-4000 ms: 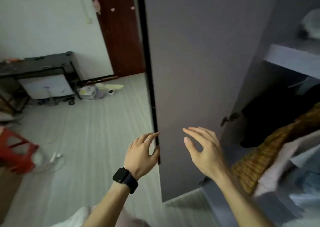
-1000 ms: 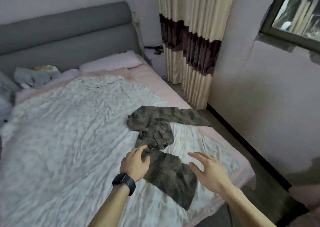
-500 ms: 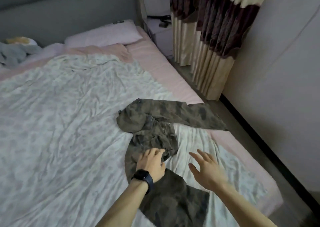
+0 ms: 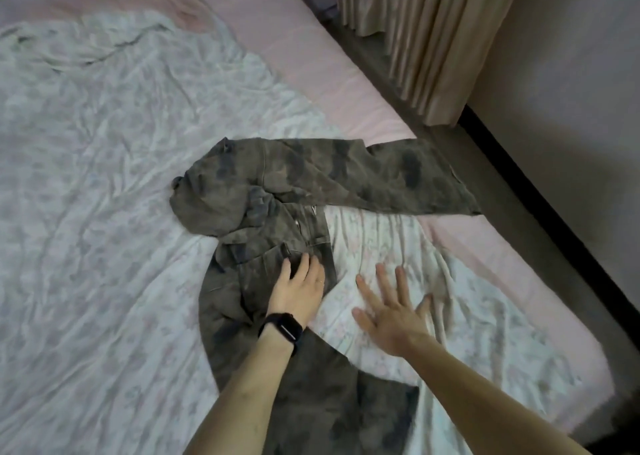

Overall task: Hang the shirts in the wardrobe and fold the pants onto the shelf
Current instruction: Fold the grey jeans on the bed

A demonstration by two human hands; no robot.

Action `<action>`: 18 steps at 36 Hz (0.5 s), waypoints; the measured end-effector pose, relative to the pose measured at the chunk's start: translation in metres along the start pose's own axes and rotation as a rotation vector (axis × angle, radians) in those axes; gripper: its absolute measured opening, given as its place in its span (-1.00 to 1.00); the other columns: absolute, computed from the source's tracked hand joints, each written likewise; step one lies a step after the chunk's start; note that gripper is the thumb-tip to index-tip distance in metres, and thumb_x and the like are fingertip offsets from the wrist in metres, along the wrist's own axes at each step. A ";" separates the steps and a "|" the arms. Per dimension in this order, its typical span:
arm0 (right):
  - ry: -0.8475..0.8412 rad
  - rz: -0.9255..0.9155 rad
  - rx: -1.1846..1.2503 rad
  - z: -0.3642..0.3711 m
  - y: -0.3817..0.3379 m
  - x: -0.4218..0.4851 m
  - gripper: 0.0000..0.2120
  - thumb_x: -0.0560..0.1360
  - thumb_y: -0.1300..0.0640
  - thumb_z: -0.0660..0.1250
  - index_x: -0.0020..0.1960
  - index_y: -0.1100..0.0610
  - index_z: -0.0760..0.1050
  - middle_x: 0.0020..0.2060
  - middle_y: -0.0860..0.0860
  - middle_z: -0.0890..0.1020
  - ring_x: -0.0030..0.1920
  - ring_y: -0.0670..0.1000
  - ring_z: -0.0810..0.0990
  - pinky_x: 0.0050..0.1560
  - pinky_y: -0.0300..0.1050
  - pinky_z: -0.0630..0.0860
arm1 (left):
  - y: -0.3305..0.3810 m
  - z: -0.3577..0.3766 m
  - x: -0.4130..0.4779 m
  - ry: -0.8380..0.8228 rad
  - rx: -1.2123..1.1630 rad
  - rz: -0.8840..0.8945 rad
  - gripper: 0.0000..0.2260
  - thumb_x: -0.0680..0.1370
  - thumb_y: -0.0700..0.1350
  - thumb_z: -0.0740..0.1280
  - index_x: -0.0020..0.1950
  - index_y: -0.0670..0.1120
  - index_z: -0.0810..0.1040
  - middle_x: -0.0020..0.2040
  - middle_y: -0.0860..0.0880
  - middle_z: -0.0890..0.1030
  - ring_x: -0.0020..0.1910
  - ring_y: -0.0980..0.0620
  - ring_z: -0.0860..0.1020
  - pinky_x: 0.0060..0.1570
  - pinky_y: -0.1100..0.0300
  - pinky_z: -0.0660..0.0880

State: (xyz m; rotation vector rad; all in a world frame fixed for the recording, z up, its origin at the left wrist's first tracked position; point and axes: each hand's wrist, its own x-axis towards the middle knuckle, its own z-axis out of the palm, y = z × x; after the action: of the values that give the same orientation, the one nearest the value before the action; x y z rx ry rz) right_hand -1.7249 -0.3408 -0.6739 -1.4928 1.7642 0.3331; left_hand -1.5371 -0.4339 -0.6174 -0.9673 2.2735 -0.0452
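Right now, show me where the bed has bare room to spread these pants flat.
Widest free patch: the floral sheet left of the camouflage pants, up to the pink blanket. A narrower strip of pink mattress lies between pants and curtain. Crowded: the near right, where the left hand rests on the pants and the right hand spreads beside them.

- Camouflage pants (image 4: 311, 177) are being pressed against the floral quilt (image 4: 104, 177) by the left hand (image 4: 298, 290).
- The right hand (image 4: 391, 312) is being held spread just beside them.

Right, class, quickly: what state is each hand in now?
Left hand: on the crumpled camouflage fabric pants; grip cannot be told.
Right hand: open, fingers spread, holding nothing.
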 end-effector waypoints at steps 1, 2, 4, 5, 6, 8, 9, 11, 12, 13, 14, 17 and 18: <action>-0.011 0.000 -0.004 0.002 0.000 -0.001 -0.40 0.56 -0.45 -0.25 0.44 -0.40 -0.53 0.41 -0.19 -0.65 0.38 0.06 -0.73 0.34 0.62 -0.34 | 0.004 -0.001 0.002 -0.028 -0.003 -0.016 -0.55 0.72 -0.16 -0.06 0.60 -0.26 0.02 0.61 -0.25 0.07 0.59 -0.20 0.03 0.48 -0.25 0.08; -0.024 0.001 -0.008 0.004 0.000 -0.002 -0.40 0.56 -0.44 -0.26 0.44 -0.39 -0.54 0.40 -0.18 -0.65 0.38 0.07 -0.73 0.34 0.62 -0.34 | 0.007 -0.005 0.005 -0.050 -0.005 -0.037 -0.57 0.71 -0.20 -0.08 0.58 -0.28 0.05 0.58 -0.28 0.13 0.57 -0.23 0.08 0.45 -0.23 0.15; -0.045 0.009 -0.019 0.004 0.001 -0.004 -0.40 0.56 -0.44 -0.27 0.44 -0.39 -0.55 0.39 -0.18 -0.66 0.38 0.08 -0.72 0.35 0.62 -0.33 | 0.014 -0.012 0.007 -0.018 -0.017 -0.068 -0.61 0.68 -0.25 -0.06 0.50 -0.30 0.23 0.45 -0.28 0.34 0.47 -0.25 0.28 0.33 -0.16 0.31; -0.053 0.011 -0.027 0.003 0.002 -0.004 -0.40 0.56 -0.44 -0.28 0.44 -0.39 -0.55 0.39 -0.18 -0.66 0.39 0.09 -0.71 0.35 0.62 -0.32 | 0.015 -0.019 0.005 0.029 -0.038 -0.082 -0.64 0.64 -0.26 0.01 0.40 -0.27 0.39 0.31 -0.25 0.48 0.33 -0.23 0.42 0.23 -0.10 0.40; -0.067 0.011 -0.032 0.001 0.004 -0.004 -0.40 0.56 -0.44 -0.27 0.45 -0.38 -0.54 0.40 -0.17 -0.66 0.40 0.09 -0.71 0.35 0.62 -0.31 | 0.015 -0.028 0.003 0.055 -0.064 -0.073 -0.69 0.57 -0.25 0.13 0.22 -0.21 0.57 0.10 -0.18 0.61 0.13 -0.17 0.56 0.07 -0.01 0.49; -0.111 0.010 -0.022 -0.007 0.004 -0.003 -0.40 0.58 -0.42 -0.23 0.48 -0.37 -0.49 0.43 -0.15 -0.63 0.42 0.11 -0.68 0.36 0.63 -0.27 | 0.002 -0.052 -0.008 0.068 -0.099 -0.102 -0.90 0.36 -0.19 0.38 -0.20 -0.07 0.69 -0.30 -0.02 0.64 -0.28 -0.04 0.60 -0.21 0.13 0.53; -0.139 0.010 -0.025 -0.011 0.005 -0.002 -0.38 0.58 -0.42 -0.20 0.50 -0.36 -0.46 0.46 -0.14 -0.60 0.44 0.13 -0.65 0.37 0.64 -0.23 | -0.006 -0.056 -0.012 0.121 -0.166 -0.141 -0.97 0.33 -0.15 0.45 -0.25 -0.05 0.67 -0.34 0.01 0.63 -0.33 -0.02 0.60 -0.21 0.15 0.50; -0.207 0.012 -0.036 -0.021 0.007 -0.003 -0.34 0.59 -0.41 -0.11 0.54 -0.33 -0.40 0.51 -0.10 -0.52 0.49 0.18 -0.57 0.37 0.64 -0.16 | -0.026 -0.069 -0.022 0.143 -0.384 -0.305 -0.86 0.53 0.00 0.37 -0.07 -0.05 0.64 -0.17 -0.01 0.68 -0.16 -0.05 0.64 -0.05 0.11 0.44; -0.234 0.017 -0.039 -0.028 0.007 -0.005 -0.30 0.58 -0.41 -0.05 0.56 -0.32 -0.35 0.54 -0.08 -0.47 0.52 0.22 -0.53 0.38 0.64 -0.13 | -0.039 -0.075 -0.031 0.165 -0.505 -0.401 -0.80 0.62 0.03 0.27 0.00 -0.05 0.61 -0.09 -0.03 0.69 -0.08 -0.08 0.64 -0.03 0.09 0.43; -0.248 0.019 -0.034 -0.035 0.005 -0.009 -0.27 0.57 -0.42 0.02 0.58 -0.30 -0.28 0.58 -0.07 -0.40 0.54 0.25 -0.46 0.41 0.62 -0.11 | -0.053 -0.079 -0.043 0.227 -0.615 -0.460 -0.77 0.65 0.05 0.23 0.03 -0.06 0.60 -0.05 -0.06 0.70 -0.05 -0.13 0.63 -0.07 0.07 0.43; -0.247 0.023 -0.005 -0.043 0.002 -0.013 -0.25 0.55 -0.42 0.07 0.60 -0.28 -0.21 0.62 -0.06 -0.29 0.57 0.28 -0.37 0.43 0.59 -0.08 | -0.069 -0.087 -0.059 0.292 -0.707 -0.499 -0.76 0.65 0.05 0.24 0.04 -0.07 0.61 -0.03 -0.10 0.70 -0.04 -0.18 0.62 -0.12 0.06 0.45; -0.168 0.016 0.168 -0.080 -0.024 -0.032 -0.16 0.49 -0.47 0.16 0.62 -0.23 -0.13 0.64 -0.02 -0.01 0.61 0.25 0.03 0.50 0.36 0.16 | -0.121 -0.112 -0.113 0.440 -0.870 -0.581 -0.79 0.64 0.04 0.29 0.13 -0.03 0.64 -0.02 -0.08 0.69 -0.06 -0.16 0.62 -0.26 0.13 0.43; -0.120 -0.010 0.238 -0.093 -0.035 -0.039 -0.11 0.47 -0.49 0.18 0.63 -0.20 -0.13 0.64 -0.01 0.04 0.58 0.22 0.16 0.49 0.24 0.26 | -0.136 -0.119 -0.129 0.469 -0.910 -0.594 -0.80 0.64 0.03 0.29 0.14 -0.01 0.64 -0.04 -0.05 0.69 -0.07 -0.12 0.63 -0.28 0.15 0.41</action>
State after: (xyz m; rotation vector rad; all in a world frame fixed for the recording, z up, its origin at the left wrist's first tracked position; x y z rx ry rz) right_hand -1.7288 -0.3820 -0.5759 -1.2852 1.6391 0.1949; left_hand -1.4552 -0.4736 -0.4156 -2.2801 2.3148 0.6127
